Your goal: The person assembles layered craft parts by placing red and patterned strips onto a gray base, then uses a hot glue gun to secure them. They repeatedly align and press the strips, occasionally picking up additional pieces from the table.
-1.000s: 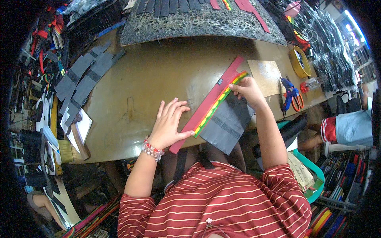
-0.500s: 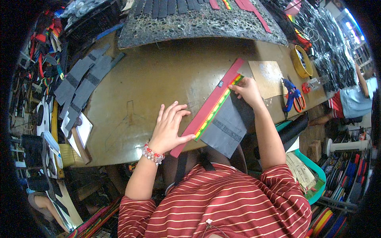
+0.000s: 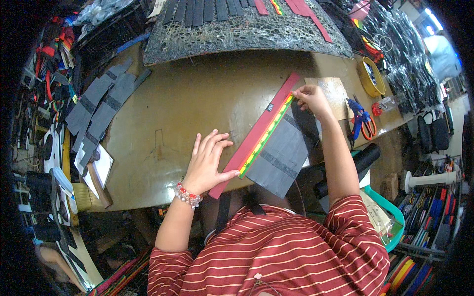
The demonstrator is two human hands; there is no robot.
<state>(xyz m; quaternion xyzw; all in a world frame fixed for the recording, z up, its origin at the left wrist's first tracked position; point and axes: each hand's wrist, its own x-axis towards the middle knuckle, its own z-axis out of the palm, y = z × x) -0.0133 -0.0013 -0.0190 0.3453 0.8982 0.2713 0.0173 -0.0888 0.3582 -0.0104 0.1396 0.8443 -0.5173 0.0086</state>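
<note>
A long dark red strip [image 3: 256,127] lies slantwise at the table's near edge, with a small dark label on it. Along its right side runs a narrow patterned ribbon [image 3: 267,133] in red, yellow and green. My left hand [image 3: 202,165], a beaded bracelet at its wrist, is open with fingers spread; its thumb presses the ribbon's near end. At the far end my right hand [image 3: 313,101] pinches the ribbon between thumb and forefinger. Beneath and to the right is a dark grey panel [image 3: 277,172] with a black band, partly overhanging the table edge.
Grey cut pieces [image 3: 116,91] with black bands lie at the left, near a wooden-handled tool [image 3: 99,185]. Blue-and-orange scissors [image 3: 363,121], a tan board [image 3: 335,91] and a yellow bowl [image 3: 364,81] are at the right. Behind stands a rough black block [image 3: 237,42] bearing strips.
My right hand has shifted slightly up the ribbon, to its far end. The left thumb stays on the near end. The view has shifted a little; the person at the right is less visible.
</note>
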